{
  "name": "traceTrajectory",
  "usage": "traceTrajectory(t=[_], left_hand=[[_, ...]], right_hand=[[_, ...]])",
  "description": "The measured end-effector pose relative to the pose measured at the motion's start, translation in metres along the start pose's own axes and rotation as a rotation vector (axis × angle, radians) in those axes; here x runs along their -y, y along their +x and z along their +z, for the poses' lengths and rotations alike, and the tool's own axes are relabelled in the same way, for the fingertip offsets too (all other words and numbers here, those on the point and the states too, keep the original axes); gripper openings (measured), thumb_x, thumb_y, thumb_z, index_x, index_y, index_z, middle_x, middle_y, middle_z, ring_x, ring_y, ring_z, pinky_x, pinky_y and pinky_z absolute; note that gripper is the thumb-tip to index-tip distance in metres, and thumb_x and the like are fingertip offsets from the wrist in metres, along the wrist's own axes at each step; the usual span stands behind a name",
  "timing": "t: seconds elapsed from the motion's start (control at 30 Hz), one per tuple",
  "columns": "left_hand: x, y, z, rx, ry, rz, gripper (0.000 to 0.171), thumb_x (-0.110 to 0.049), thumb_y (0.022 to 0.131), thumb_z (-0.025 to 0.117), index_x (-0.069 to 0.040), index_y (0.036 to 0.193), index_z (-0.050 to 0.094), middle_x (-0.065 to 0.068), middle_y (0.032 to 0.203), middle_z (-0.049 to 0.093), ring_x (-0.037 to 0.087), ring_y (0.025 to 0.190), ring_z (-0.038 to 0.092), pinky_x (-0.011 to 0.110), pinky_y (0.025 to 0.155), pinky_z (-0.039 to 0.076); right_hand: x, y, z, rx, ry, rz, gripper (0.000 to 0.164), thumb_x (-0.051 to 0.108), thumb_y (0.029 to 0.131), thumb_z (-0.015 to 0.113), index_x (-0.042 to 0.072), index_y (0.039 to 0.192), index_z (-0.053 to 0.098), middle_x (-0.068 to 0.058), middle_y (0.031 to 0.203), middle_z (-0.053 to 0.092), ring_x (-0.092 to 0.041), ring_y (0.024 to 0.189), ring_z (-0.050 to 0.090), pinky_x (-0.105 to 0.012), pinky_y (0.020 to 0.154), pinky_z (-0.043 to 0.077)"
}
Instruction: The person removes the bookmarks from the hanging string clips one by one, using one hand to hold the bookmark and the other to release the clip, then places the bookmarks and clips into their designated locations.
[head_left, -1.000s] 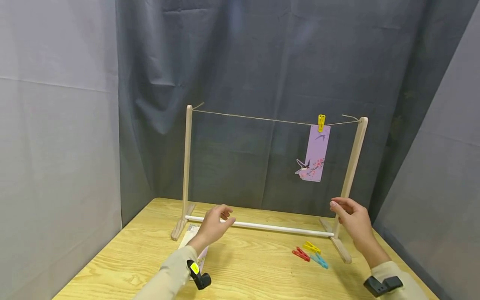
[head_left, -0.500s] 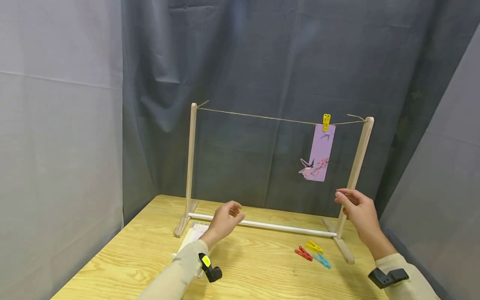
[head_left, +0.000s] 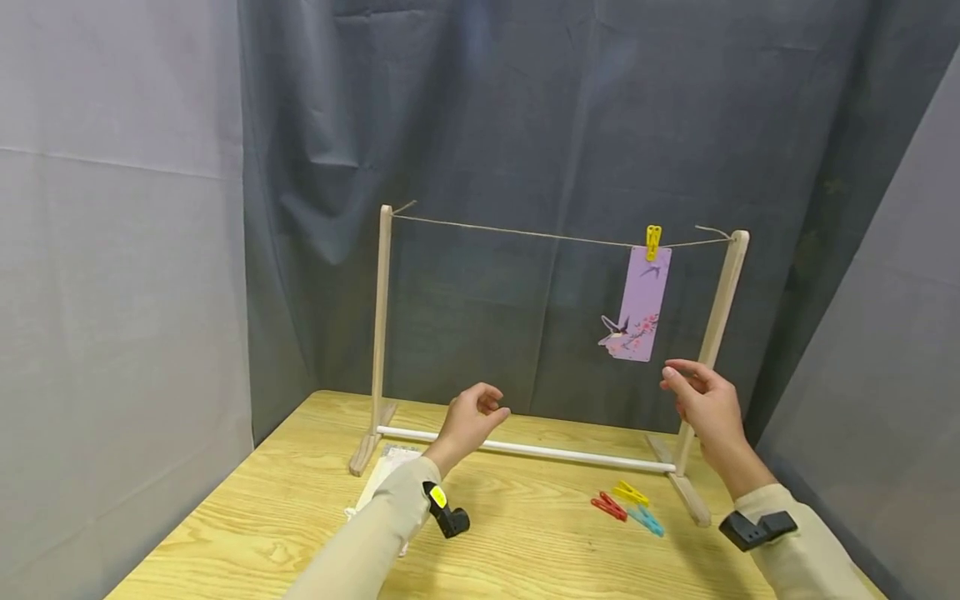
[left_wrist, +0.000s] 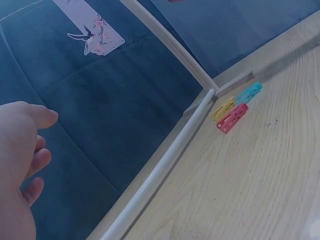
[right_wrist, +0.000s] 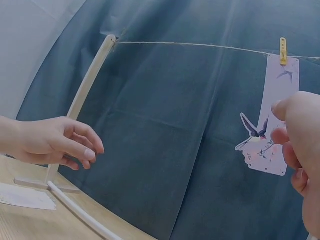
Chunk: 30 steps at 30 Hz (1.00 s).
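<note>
My left hand [head_left: 469, 423] hovers over the table with fingers loosely bent, holding nothing. Raised in front of the stand's right post, my right hand [head_left: 708, 408] is likewise relaxed and without anything in it. A lilac bookmark [head_left: 642, 300] printed with a swallow and pink blossoms hangs from the string [head_left: 517, 232], fixed by a yellow clothespin [head_left: 653, 242]. In the right wrist view my right hand [right_wrist: 302, 142] appears in front of part of the bookmark. Pale cards [head_left: 390, 471] lie on the table, partly covered by my left sleeve.
The wooden stand [head_left: 381, 325] has a white crossbar [head_left: 570, 455] near the tabletop. Right of centre lie a red clothespin [head_left: 609, 506], a yellow clothespin [head_left: 631, 492] and a blue clothespin [head_left: 647, 521]. Dark curtain [head_left: 480, 325] hangs behind; grey cloth [head_left: 127, 275] stands at the left.
Both hands have risen; the left has also drifted right. The bookmark stays clipped to the string, and the loose clothespins lie as before. The head view has shifted slightly.
</note>
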<state>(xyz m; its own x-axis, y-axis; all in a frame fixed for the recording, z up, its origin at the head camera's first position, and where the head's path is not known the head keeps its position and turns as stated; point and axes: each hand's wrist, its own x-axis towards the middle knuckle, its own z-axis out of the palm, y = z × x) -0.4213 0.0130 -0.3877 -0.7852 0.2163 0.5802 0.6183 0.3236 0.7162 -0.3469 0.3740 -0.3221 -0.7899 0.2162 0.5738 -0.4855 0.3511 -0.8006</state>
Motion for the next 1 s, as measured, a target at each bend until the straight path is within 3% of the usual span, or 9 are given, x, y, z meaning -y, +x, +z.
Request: traceTrajectory(t=[0.17,0.4,0.67,1.0], left_hand=[[0.000,0.003,0.003,-0.003,-0.007,-0.011,0.020,-0.016,0.097,0.076,-0.008,0.113,0.068,0.001,0.098,0.065,0.017,0.089,0.061,0.038,0.082,0.052],[0.000,0.011,0.014,0.015,-0.007,-0.024,0.022,-0.019,0.097,0.076,-0.009,0.115,0.068,0.001,0.100,0.066,0.016,0.091,0.062,0.037,0.084,0.053],[-0.015,0.027,0.028,0.008,-0.068,-0.024,0.024,-0.019,0.095,0.078,-0.009,0.115,0.068,0.002,0.100,0.066,0.015,0.090,0.062,0.036,0.083,0.053],[-0.031,0.043,0.051,0.066,-0.115,-0.053,0.034,-0.025,0.094,0.080,-0.010,0.121,0.067,0.006,0.112,0.068,0.016,0.099,0.065,0.036,0.086,0.055]], right_hand=[[0.005,0.004,0.005,0.014,-0.016,-0.011,0.028,0.036,0.102,0.067,0.017,0.122,0.067,0.004,0.091,0.072,-0.009,0.060,0.048,-0.022,0.053,0.043],[0.009,0.006,0.005,0.034,-0.047,-0.010,0.034,0.039,0.102,0.066,0.014,0.125,0.065,0.010,0.090,0.069,-0.011,0.063,0.049,-0.025,0.056,0.045],[0.019,0.012,0.004,0.095,-0.047,-0.004,0.033,0.040,0.103,0.065,0.015,0.125,0.065,0.009,0.092,0.069,-0.012,0.066,0.049,-0.025,0.058,0.046],[0.022,0.021,-0.002,0.087,-0.044,-0.007,0.029,0.040,0.103,0.065,0.018,0.123,0.065,0.000,0.097,0.069,-0.012,0.065,0.050,-0.025,0.059,0.047]])
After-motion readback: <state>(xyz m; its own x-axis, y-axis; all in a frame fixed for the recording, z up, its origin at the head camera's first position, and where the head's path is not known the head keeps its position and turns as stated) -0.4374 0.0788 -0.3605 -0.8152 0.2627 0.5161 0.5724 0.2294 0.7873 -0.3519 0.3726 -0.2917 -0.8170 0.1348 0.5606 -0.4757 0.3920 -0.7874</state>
